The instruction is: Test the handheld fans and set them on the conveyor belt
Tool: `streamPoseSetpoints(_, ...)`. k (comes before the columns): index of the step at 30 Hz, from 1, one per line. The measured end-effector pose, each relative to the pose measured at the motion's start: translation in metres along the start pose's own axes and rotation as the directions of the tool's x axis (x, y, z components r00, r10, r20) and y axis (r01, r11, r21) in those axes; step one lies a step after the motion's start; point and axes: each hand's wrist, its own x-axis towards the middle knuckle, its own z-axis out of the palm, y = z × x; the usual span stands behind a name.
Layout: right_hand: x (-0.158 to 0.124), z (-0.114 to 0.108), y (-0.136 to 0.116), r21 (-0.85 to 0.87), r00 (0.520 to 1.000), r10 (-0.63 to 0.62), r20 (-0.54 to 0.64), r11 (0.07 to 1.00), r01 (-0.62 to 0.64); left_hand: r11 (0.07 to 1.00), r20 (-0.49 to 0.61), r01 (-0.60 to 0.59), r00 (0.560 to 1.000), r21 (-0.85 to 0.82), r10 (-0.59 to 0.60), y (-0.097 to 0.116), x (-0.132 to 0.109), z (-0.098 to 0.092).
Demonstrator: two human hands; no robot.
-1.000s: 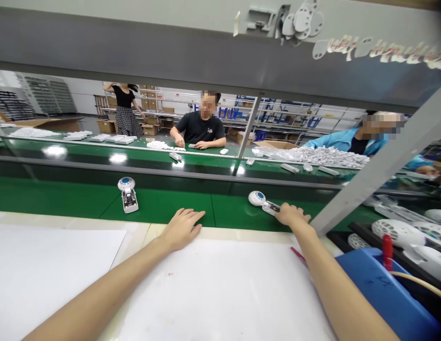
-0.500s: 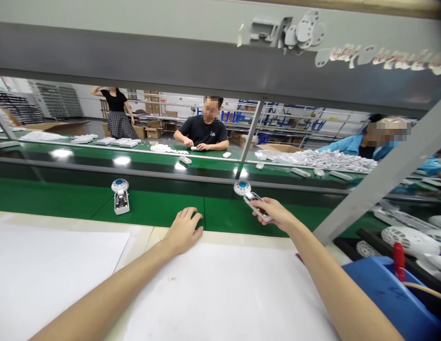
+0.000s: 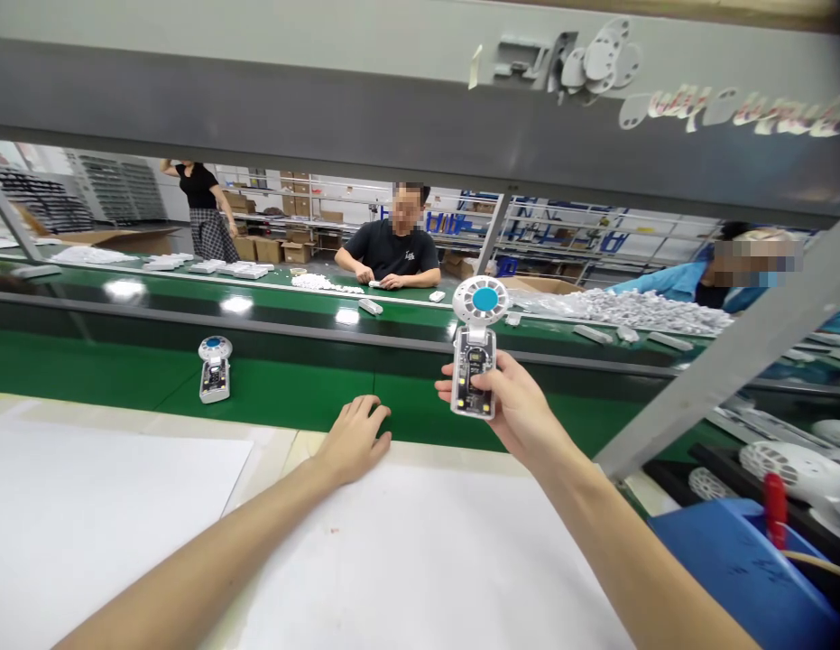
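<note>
My right hand (image 3: 514,397) grips a white handheld fan (image 3: 481,300) upright above the green belt. Its round head has a blue centre, and the handle is uncovered, showing a dark circuit board under my thumb. My left hand (image 3: 357,438) rests at the belt's near edge with its fingers loosely spread and nothing in them. Farther left, a second handheld fan (image 3: 215,370) of the same kind lies on the belt, its handle likewise uncovered.
White paper (image 3: 420,551) covers the near table. On the right stand a blue bin (image 3: 731,560) with a red-handled tool (image 3: 775,510) and a slanted metal post (image 3: 724,352). Across the belt a person (image 3: 396,253) handles a small white part beside piles of white parts (image 3: 650,309).
My right hand has lifted the fan off the belt and turned its face towards me. The other fan has shifted slightly left. My left hand has stayed in place.
</note>
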Motion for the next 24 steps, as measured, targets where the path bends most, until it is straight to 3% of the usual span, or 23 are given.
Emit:
streamPoseSetpoints(9, -0.026, 0.024, 0.006, 0.009, 0.961, -0.044, 0.274, 0.999, 0.043, 1.000, -0.008, 0.002, 1.000, 0.013, -0.002, -0.002, 0.000, 0.003)
streamPoseSetpoints(14, -0.034, 0.026, 0.007, 0.038, 0.945, -0.092, 0.313, 0.996, 0.084, 1.000, -0.003, 0.005, 1.000, 0.005, -0.005, -0.002, 0.000, 0.004)
streamPoseSetpoints(24, -0.044, 0.030, 0.003, 0.085, 0.930, -0.053, 0.365, 0.996, 0.023, 1.000, 0.019, 0.010, 1.000, -0.014, -0.009, 0.002, 0.000, -0.003)
